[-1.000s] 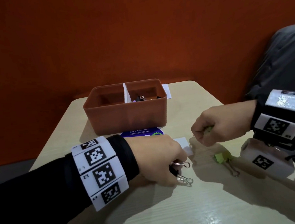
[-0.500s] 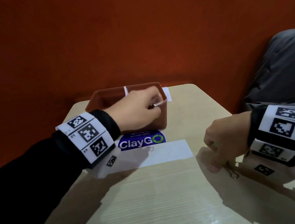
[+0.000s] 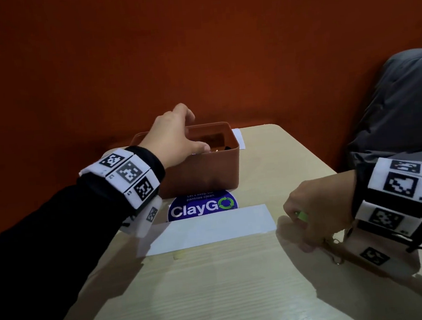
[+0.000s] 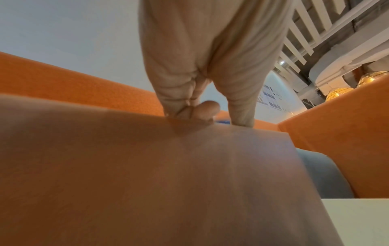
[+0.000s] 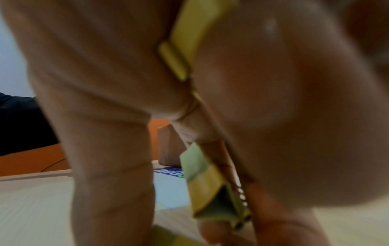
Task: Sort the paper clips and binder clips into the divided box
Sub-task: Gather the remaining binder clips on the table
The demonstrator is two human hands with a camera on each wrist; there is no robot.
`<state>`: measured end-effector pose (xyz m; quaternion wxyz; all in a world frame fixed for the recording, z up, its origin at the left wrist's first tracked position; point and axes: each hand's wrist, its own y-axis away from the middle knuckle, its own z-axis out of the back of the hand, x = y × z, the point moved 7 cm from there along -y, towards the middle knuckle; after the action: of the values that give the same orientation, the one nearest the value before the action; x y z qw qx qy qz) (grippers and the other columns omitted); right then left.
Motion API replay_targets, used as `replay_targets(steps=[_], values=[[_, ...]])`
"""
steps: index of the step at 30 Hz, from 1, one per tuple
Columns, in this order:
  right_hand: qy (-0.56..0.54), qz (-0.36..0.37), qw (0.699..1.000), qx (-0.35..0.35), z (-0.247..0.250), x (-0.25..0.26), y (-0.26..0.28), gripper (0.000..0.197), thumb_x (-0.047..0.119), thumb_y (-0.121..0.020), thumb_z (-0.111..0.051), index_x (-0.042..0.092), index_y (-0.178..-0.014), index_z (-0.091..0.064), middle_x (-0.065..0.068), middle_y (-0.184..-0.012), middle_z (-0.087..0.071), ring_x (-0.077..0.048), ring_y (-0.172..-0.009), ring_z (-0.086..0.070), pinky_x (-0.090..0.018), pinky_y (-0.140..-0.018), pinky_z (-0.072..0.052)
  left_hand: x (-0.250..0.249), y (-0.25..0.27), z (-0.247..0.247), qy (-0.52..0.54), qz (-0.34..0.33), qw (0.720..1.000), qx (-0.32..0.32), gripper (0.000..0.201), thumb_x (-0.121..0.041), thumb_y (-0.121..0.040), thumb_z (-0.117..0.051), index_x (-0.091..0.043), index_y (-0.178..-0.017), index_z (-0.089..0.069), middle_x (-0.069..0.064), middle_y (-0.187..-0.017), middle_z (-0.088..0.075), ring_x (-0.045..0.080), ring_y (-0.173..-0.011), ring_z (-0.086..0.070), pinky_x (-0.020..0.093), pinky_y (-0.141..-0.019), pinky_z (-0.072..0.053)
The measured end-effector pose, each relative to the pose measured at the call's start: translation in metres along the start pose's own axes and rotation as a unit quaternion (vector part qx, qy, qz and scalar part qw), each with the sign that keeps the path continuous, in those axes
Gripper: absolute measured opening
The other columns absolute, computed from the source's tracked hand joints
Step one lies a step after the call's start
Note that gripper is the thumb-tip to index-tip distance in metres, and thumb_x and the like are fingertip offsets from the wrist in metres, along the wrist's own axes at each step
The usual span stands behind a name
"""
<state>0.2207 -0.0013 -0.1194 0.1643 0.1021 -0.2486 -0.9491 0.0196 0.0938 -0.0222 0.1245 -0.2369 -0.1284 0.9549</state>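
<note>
Left hand (image 3: 174, 137): fingers curled down over the divided box (image 3: 205, 170) at the far counter (image 3: 216, 287); contents unseen. Right hand (image 3: 319, 209): near right, closed around green binder clips (image 5: 208, 183).

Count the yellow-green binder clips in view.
2 for sure, both in the right hand: the upper clip tucked against the palm, the lower clip pinched near the table. A yellowish blur at the right wrist view's bottom edge may be a third.
</note>
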Motion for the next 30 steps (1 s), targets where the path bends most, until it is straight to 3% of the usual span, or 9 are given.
replay_targets(steps=[3, 8, 13, 16, 18, 21, 24, 26, 30], values=[[-0.033, 0.003, 0.999, 0.003, 0.0, -0.001, -0.003, 0.03, 0.042, -0.063, -0.074, 0.024, -0.067, -0.05, 0.003, -0.08, -0.065, -0.019, -0.072, -0.059, -0.03, -0.06, -0.046, 0.0, 0.001, 0.002, 0.011, -0.009, 1.0, -0.014, 0.058, -0.043, -0.071, -0.081, -0.026, -0.117, -0.051, -0.004, -0.11, -0.055, 0.014, -0.1, -0.052, 0.027, -0.08, -0.044], [-0.05, 0.017, 0.998, -0.015, 0.017, 0.006, -0.001, 0.023, 0.033, -0.07, -0.073, 0.023, -0.067, -0.051, 0.008, -0.065, -0.055, -0.013, -0.058, -0.047, -0.024, -0.053, -0.039, -0.004, 0.008, 0.002, -0.007, -0.028, 0.999, -0.013, 0.049, -0.05, -0.076, -0.073, -0.03, -0.115, -0.052, -0.009, -0.11, -0.05, 0.01, -0.099, -0.048, 0.027, -0.079, -0.041], [-0.089, 0.05, 0.992, -0.068, 0.051, 0.015, 0.008, 0.028, 0.041, -0.068, -0.079, 0.023, -0.071, -0.057, 0.008, -0.056, -0.053, -0.003, -0.043, -0.045, -0.019, -0.045, -0.036, -0.002, 0.017, 0.005, -0.044, -0.024, 0.998, 0.029, 0.038, -0.053, -0.078, -0.07, -0.034, -0.107, -0.056, -0.011, -0.105, -0.054, 0.008, -0.092, -0.053, 0.029, -0.078, -0.046], [-0.122, 0.076, 0.979, -0.148, 0.085, 0.017, 0.014, 0.031, 0.045, -0.067, -0.078, 0.022, -0.071, -0.058, 0.006, -0.059, -0.055, -0.009, -0.051, -0.048, -0.025, -0.05, -0.039, 0.003, 0.024, 0.007, -0.048, -0.01, 0.996, 0.073, 0.029, -0.054, -0.076, -0.07, -0.034, -0.094, -0.059, -0.012, -0.093, -0.06, 0.006, -0.083, -0.057, 0.03, -0.073, -0.05], [-0.162, 0.084, 0.958, -0.221, 0.112, 0.015, 0.018, 0.031, 0.046, -0.067, -0.078, 0.02, -0.07, -0.06, 0.007, -0.056, -0.053, -0.008, -0.048, -0.045, -0.024, -0.047, -0.039, 0.004, 0.029, 0.011, -0.04, -0.006, 0.996, 0.081, 0.025, -0.055, -0.075, -0.071, -0.035, -0.089, -0.062, -0.012, -0.09, -0.061, 0.006, -0.082, -0.057, 0.029, -0.071, -0.05], [-0.209, 0.076, 0.927, -0.302, 0.148, 0.012, 0.017, 0.029, 0.044, -0.071, -0.076, 0.019, -0.074, -0.063, 0.009, -0.05, -0.051, -0.003, -0.04, -0.043, -0.019, -0.039, -0.037, 0.005, 0.035, 0.015, -0.038, -0.005, 0.995, 0.09, 0.029, -0.058, -0.074, -0.069, -0.035, -0.092, -0.066, -0.012, -0.093, -0.061, 0.007, -0.089, -0.058, 0.031, -0.079, -0.052], [-0.245, 0.059, 0.896, -0.367, 0.175, 0.012, 0.005, 0.03, 0.046, -0.074, -0.073, 0.018, -0.079, -0.064, 0.007, -0.062, -0.056, -0.008, -0.051, -0.049, -0.022, -0.046, -0.04, 0.006, 0.04, 0.016, -0.028, -0.001, 0.995, 0.095, 0.032, -0.06, -0.072, -0.069, -0.035, -0.093, -0.068, -0.014, -0.098, -0.063, 0.006, -0.095, -0.059, 0.034, -0.086, -0.053], [-0.246, 0.037, 0.884, -0.396, 0.185, 0.014, -0.007, 0.032, 0.05, -0.074, -0.072, 0.02, -0.08, -0.063, 0.007, -0.068, -0.059, -0.008, -0.058, -0.053, -0.023, -0.049, -0.04, 0.008, 0.042, 0.015, -0.023, 0.001, 0.994, 0.104, 0.033, -0.06, -0.072, -0.07, -0.035, -0.093, -0.068, -0.014, -0.1, -0.064, 0.005, -0.095, -0.06, 0.034, -0.086, -0.054], [-0.207, 0.01, 0.9, -0.383, 0.192, 0.025, -0.038, 0.041, 0.06, -0.073, -0.067, 0.02, -0.08, -0.062, 0.006, -0.069, -0.058, -0.008, -0.061, -0.054, -0.022, -0.048, -0.037, 0.01, 0.043, 0.02, -0.015, 0.004, 0.993, 0.113, 0.033, -0.059, -0.074, -0.069, -0.032, -0.093, -0.07, -0.013, -0.094, -0.068, 0.004, -0.09, -0.063, 0.033, -0.083, -0.055]])
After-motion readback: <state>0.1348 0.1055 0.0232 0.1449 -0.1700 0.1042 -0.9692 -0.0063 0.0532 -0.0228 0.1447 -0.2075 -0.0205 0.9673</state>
